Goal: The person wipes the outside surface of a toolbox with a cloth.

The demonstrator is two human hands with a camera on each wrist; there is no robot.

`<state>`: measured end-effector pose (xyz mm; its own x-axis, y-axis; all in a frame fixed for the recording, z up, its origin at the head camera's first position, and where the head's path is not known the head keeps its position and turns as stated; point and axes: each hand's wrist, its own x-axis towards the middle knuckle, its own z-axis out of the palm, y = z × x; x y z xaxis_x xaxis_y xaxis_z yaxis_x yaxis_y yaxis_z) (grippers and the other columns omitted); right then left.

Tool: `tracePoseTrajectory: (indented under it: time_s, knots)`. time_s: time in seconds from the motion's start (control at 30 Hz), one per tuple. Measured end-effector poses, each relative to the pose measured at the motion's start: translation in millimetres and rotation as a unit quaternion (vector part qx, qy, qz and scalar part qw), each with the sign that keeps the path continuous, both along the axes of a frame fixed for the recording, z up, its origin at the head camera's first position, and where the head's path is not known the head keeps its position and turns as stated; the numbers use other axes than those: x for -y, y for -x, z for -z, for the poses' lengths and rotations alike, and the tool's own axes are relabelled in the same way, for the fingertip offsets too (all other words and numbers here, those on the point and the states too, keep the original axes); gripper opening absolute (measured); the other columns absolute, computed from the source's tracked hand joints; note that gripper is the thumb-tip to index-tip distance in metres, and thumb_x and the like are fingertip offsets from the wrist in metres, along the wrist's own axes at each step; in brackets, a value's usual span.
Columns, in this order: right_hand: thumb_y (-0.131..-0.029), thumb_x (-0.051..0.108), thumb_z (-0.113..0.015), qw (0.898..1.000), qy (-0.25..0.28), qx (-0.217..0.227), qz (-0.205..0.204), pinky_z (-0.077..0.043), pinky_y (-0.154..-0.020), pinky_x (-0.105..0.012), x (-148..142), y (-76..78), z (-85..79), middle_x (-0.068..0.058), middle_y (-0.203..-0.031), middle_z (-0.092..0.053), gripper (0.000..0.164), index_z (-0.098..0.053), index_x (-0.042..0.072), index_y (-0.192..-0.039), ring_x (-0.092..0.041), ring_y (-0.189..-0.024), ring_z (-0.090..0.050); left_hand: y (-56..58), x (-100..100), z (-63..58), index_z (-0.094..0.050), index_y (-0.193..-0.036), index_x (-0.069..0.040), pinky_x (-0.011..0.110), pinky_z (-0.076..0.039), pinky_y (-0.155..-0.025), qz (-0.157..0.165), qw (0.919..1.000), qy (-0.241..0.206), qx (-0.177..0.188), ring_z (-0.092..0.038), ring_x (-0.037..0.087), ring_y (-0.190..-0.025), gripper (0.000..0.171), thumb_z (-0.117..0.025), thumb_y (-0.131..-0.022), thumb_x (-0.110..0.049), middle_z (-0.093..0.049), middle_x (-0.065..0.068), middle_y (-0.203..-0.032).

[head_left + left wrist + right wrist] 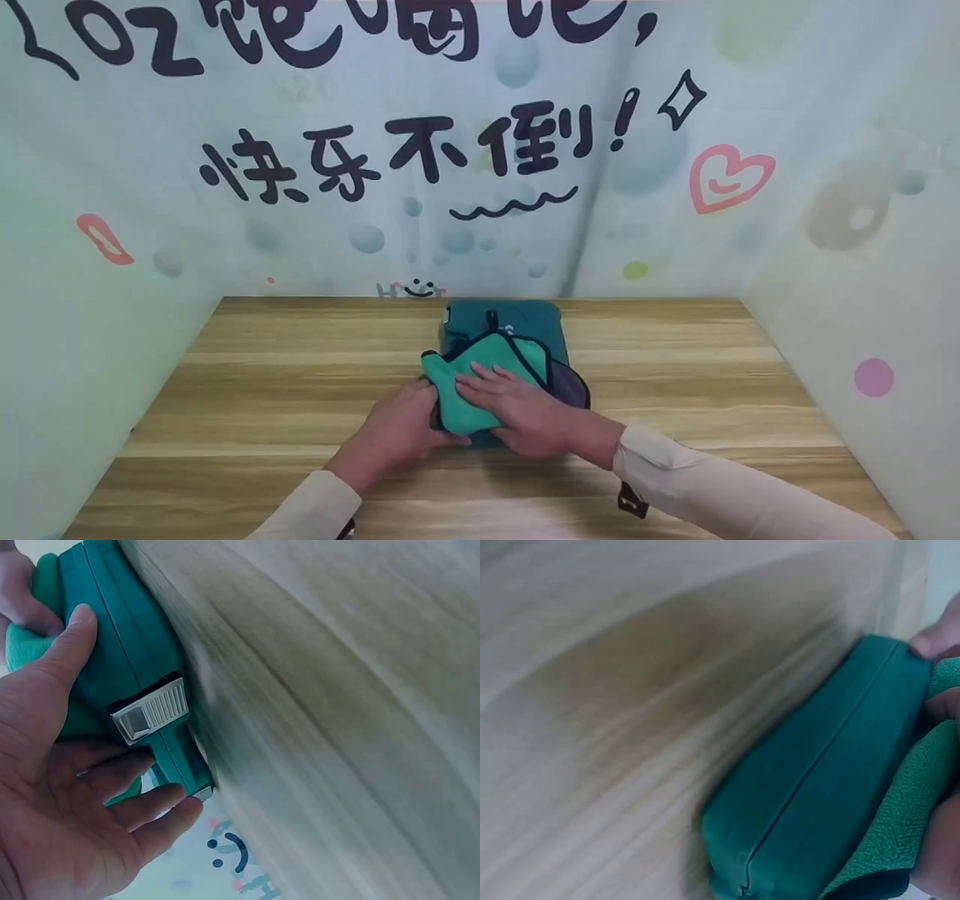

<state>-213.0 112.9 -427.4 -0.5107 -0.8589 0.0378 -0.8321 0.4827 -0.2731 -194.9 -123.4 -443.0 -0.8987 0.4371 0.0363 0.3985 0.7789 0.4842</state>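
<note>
A dark teal hard case lies on the wooden table, with a silver latch on its left side. Over its top is draped a green towelling cloth with black edging; its grey reverse side shows at the right. My right hand presses flat on the cloth, fingers spread. At the near left corner my left hand holds the case, thumb on the near side and the fingers bent loosely beside the latch. Cloth and hands cover most of the lid.
The wooden table extends on both sides of the case. Behind it hangs a pale printed backdrop with large black lettering, and pale walls close in left and right. A dark strap hangs below the right sleeve.
</note>
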Motion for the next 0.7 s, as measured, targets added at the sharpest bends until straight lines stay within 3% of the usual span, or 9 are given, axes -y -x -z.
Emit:
tracePoseTrajectory:
  time_s: [0.07, 0.17, 0.3, 0.4, 0.47, 0.57, 0.7]
  knots:
    - [-0.097, 0.003, -0.056, 1.0, 0.001, -0.004, -0.013, -0.013, -0.119, -0.049, -3, -4.8, 0.7, -0.006, -0.165, -0.026, 0.067, -0.03, 0.004, -0.159, -0.028, -0.152, -0.011, -0.1, 0, -0.1, -0.056, -0.138, -0.001, 0.05, -0.052, -0.094, -0.001, 1.0, 0.002, -0.008, -0.06, 0.03, -0.11, 0.073, -0.085, -0.084, -0.04, -0.061, 0.015, -0.126]
    - [-0.096, 0.002, -0.053, 0.999, 0.008, -0.005, -0.039, -0.014, -0.119, -0.048, -9, -9.9, 1.4, -0.004, -0.165, -0.027, 0.067, -0.031, 0.006, -0.159, -0.028, -0.152, -0.013, -0.1, 0, 0.1, -0.064, -0.12, -0.001, 0.045, -0.056, -0.08, -0.004, 0.9998, 0.008, -0.02, -0.06, 0.024, -0.088, 0.05, -0.086, -0.083, -0.028, -0.062, 0.008, -0.102]
    - [-0.092, -0.004, -0.052, 0.997, 0.026, 0.013, -0.077, -0.014, -0.12, -0.046, -22, -11.6, 0.9, -0.002, -0.164, -0.029, 0.071, -0.033, 0.008, -0.159, -0.027, -0.152, -0.015, -0.3, -1, -0.3, -0.065, -0.112, -0.005, 0.042, -0.055, -0.075, -0.008, 0.9997, 0.01, -0.02, -0.057, 0.021, -0.081, 0.043, -0.086, -0.082, -0.028, -0.061, 0.003, -0.092]
    - [-0.088, -0.006, -0.051, 0.994, 0.047, 0.028, -0.095, -0.015, -0.119, -0.047, -35, -10.2, 1.6, -0.002, -0.163, -0.032, 0.073, -0.036, 0.008, -0.158, -0.028, -0.152, -0.017, -1.2, -1, -1.5, -0.062, -0.128, -0.003, 0.045, -0.055, -0.083, -0.009, 0.9997, 0.014, -0.017, -0.062, 0.025, -0.091, 0.064, -0.086, -0.082, -0.04, -0.067, 0.009, -0.105]
    - [-0.084, -0.007, -0.05, 0.993, 0.062, 0.038, -0.095, -0.016, -0.119, -0.049, -46, -7.6, 2.5, -0.002, -0.162, -0.035, 0.075, -0.039, 0.008, -0.157, -0.03, -0.151, -0.019, -1.3, -1, -3.2, -0.055, -0.142, -0.003, 0.049, -0.053, -0.091, -0.008, 0.9997, 0.02, -0.008, -0.063, 0.031, -0.106, 0.081, -0.084, -0.082, -0.049, -0.066, 0.016, -0.123]
    - [-0.086, -0.007, -0.051, 0.992, 0.084, 0.059, -0.066, -0.017, -0.118, -0.052, -61, -0.9, 4.5, 0.0, -0.16, -0.038, 0.072, -0.042, 0.01, -0.156, -0.028, -0.151, -0.021, -1.3, -1, -6.0, -0.041, -0.155, -0.006, 0.054, -0.045, -0.102, -0.01, 0.9996, 0.023, 0.015, -0.053, 0.037, -0.129, 0.098, -0.08, -0.081, -0.057, -0.051, 0.017, -0.148]
    - [-0.095, -0.002, -0.053, 0.99, 0.117, 0.078, -0.011, -0.017, -0.117, -0.057, -79, 12.2, 8.1, 0.003, -0.158, -0.04, 0.061, -0.047, 0.013, -0.154, -0.027, -0.151, -0.021, -0.8, -1, -7.3, -0.036, -0.158, -0.009, 0.056, -0.04, -0.106, -0.01, 0.999, 0.02, 0.039, -0.045, 0.038, -0.136, 0.101, -0.078, -0.082, -0.059, -0.043, 0.015, -0.155]
